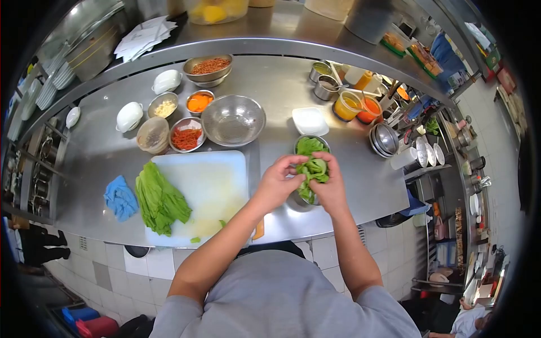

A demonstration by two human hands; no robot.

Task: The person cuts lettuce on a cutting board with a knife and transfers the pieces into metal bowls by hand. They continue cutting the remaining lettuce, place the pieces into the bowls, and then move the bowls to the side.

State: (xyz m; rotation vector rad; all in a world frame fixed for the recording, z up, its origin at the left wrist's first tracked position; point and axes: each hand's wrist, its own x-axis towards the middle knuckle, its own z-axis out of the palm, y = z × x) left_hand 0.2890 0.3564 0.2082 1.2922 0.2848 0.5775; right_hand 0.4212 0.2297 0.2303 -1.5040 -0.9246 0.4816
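Note:
Both hands are over a metal bowl (300, 198) of green lettuce pieces (309, 145). My left hand (277, 183) comes in from the left, its fingers curled against the leaves. From the right, my right hand (331, 186) has its fingers bent round the same leaves. The bowl is partly hidden by the hands. On the left, a large lettuce head (160, 200) lies across the edge of a white cutting board (217, 191). An orange-brown handle (259, 230) shows beside the board, by my left forearm.
An empty metal bowl (233, 120) stands behind the board, near bowls of shredded orange food (186, 137) and egg yolks (199, 102). A blue cloth (120, 198) lies at the left. A white dish (310, 121) is behind the lettuce bowl; a metal shelf (270, 42) spans the back.

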